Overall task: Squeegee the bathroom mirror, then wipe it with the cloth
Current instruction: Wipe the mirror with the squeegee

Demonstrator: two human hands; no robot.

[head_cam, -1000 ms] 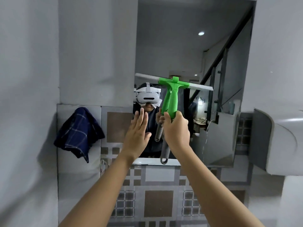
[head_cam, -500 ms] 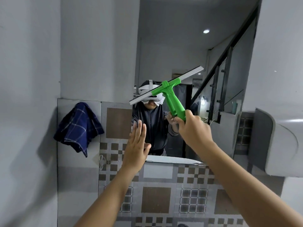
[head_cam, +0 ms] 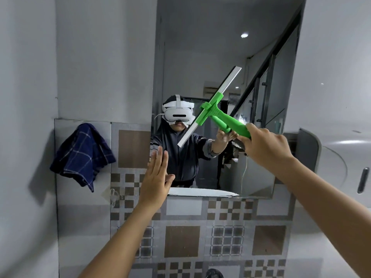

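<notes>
The wall mirror hangs straight ahead above patterned tiles. My right hand grips the handle of a green squeegee, whose white blade slants steeply from lower left to upper right in front of the glass. Whether the blade touches the mirror is unclear. My left hand is flat with its fingers straight, at the mirror's lower left corner, holding nothing. A dark blue checked cloth hangs on the wall left of the mirror.
A white curved fixture with a dark handle juts from the wall on the right. A grey wall closes in on the left. Brown and grey patterned tiles run below the mirror. A person with a headset is reflected in the glass.
My right hand has swung to the right and turned the squeegee, so the blade went from nearly level to steeply slanted. My left hand has dropped a little toward the mirror's lower corner.
</notes>
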